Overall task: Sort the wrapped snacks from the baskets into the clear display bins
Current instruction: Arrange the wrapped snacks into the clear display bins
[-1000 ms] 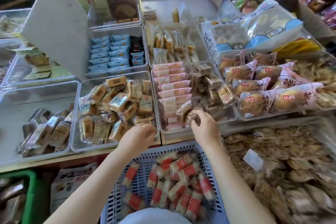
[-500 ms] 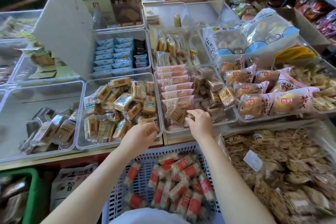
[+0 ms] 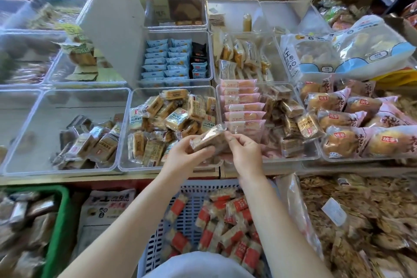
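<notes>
While both hands hold one brown wrapped snack (image 3: 208, 141) just above the near edges of the two middle bins, the step in hand looks like deciding where it belongs. The left hand (image 3: 184, 157) cups the packet from below with its fingers curled round the near end, and the right hand (image 3: 244, 152) pinches the wrapper's right edge between thumb and forefinger. The packet hangs over the seam between the bin of tan biscuit packs (image 3: 171, 119) on the left and the bin with pink packs and brown cakes (image 3: 268, 117) on the right. Its brown colour seems to match the brown cakes (image 3: 287, 117) stacked right of the pink row, so I judge that pile the likely home. To do it well, one hand should let go, the other should carry the packet over the pink packs without knocking their neat row, and lay it flat on the stack. The blue basket (image 3: 194, 214) of red-banded snacks waits nearer.
</notes>
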`<state>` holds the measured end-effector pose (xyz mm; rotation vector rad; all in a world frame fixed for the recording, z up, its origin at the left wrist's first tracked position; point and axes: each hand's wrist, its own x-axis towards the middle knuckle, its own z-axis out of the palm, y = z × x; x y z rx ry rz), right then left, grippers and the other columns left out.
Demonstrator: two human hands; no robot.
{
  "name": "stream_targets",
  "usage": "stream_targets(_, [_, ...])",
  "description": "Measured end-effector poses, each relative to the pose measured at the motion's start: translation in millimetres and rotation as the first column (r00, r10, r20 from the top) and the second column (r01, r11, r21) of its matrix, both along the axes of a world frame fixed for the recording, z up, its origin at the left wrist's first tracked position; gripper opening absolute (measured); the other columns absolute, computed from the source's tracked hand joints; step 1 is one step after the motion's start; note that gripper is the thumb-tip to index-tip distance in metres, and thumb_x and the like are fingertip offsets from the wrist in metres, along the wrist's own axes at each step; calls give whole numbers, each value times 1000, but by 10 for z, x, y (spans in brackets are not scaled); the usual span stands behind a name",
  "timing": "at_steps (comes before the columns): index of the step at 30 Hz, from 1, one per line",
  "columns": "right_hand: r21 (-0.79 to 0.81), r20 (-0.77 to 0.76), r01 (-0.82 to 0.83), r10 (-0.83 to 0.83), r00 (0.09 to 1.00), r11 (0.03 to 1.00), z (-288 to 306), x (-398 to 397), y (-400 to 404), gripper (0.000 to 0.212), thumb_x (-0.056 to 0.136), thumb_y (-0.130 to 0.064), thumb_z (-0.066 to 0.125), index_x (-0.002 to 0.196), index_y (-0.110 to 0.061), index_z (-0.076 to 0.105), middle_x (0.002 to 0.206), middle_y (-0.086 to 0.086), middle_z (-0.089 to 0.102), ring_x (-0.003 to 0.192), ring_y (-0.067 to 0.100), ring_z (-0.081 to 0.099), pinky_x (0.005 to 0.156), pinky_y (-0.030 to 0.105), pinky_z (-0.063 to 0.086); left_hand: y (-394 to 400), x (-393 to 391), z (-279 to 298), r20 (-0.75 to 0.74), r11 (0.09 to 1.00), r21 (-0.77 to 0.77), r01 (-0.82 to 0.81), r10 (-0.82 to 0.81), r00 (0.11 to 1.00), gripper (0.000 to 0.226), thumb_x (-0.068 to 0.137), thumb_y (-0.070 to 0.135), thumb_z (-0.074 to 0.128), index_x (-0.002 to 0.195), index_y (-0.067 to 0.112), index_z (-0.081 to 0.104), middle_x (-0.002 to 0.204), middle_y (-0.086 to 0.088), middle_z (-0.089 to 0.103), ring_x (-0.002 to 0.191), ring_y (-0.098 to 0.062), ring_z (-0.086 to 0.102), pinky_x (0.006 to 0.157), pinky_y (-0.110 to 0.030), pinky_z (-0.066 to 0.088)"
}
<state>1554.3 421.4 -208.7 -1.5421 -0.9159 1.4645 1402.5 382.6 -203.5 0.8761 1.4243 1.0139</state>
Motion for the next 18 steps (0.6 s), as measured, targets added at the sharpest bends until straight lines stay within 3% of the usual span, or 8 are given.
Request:
stream_targets(2, [55,117,-131,124,985,990,-97,-231,4,31,97,-34,64,83,-8,73,77,11,74,74,25,72,67,38,61,-78,-237,-29,-48,995,-26,-93,92,995,21,83,23,79,101,16,70,96,-14,74,81,-20,70,66,-26,57])
stream_targets(4, [169,362,-299,223,905,939,-252,-430,17,33,100,-33,59,80,-10,72,70,8,70,67,22,67,61,33,54,-178,-543,-67,-113,988,-61,-144,136,984,24,83,33,78,97,13,71,91,-16,74,76,-24,71,66,-36,58])
stream_targets(5, [229,509,-376,218,832,898,-361,-517,27,32,101,-30,57,82,-9,72,73,6,69,70,22,65,63,31,49,-227,-718,-87,-164,980,-71,-184,170,972,28,84,37,77,95,12,70,87,-18,73,71,-23,72,65,-36,57])
stream_targets(8, [289,851,-535,43,524,794,-774,-664,57,21,99,-20,58,101,-7,73,107,11,67,105,29,60,88,38,47,-331,-1325,-148,-381,923,-64,-381,330,864,33,89,44,70,93,11,64,71,-14,68,52,-9,63,53,-15,47])
stream_targets(11, [180,948,-572,14,318,800,-1090,-668,5,40,100,-32,44,123,-7,65,134,23,58,129,40,50,108,53,38,-352,-1922,-310,-458,839,-36,-543,469,755,32,89,49,65,94,18,62,84,-4,69,73,-20,69,70,-34,56])
stream_targets(14, [120,966,-585,41,255,802,-1181,-640,-36,54,97,-37,31,128,-7,63,136,22,58,131,37,50,115,53,29,-256,-2306,-440,-509,802,-27,-596,502,699,24,94,38,60,104,16,59,98,-3,66,97,-29,64,82,-41,50])
stream_targets(16, [108,970,-575,41,240,811,-1169,-662,-25,56,96,-38,29,128,-7,63,135,20,59,129,37,51,116,53,29,-157,-2491,-500,-478,809,-69,-583,487,731,39,92,34,60,125,14,56,114,-5,64,107,-26,61,89,-40,49])
stream_targets(18, [97,974,-573,41,223,814,-1171,-669,-10,56,96,-38,29,127,-7,64,131,19,62,127,37,53,115,54,31,-79,-2600,-601,-423,847,-139,-514,418,804,67,81,46,62,141,19,49,130,-5,60,116,-24,59,100,-45,49])
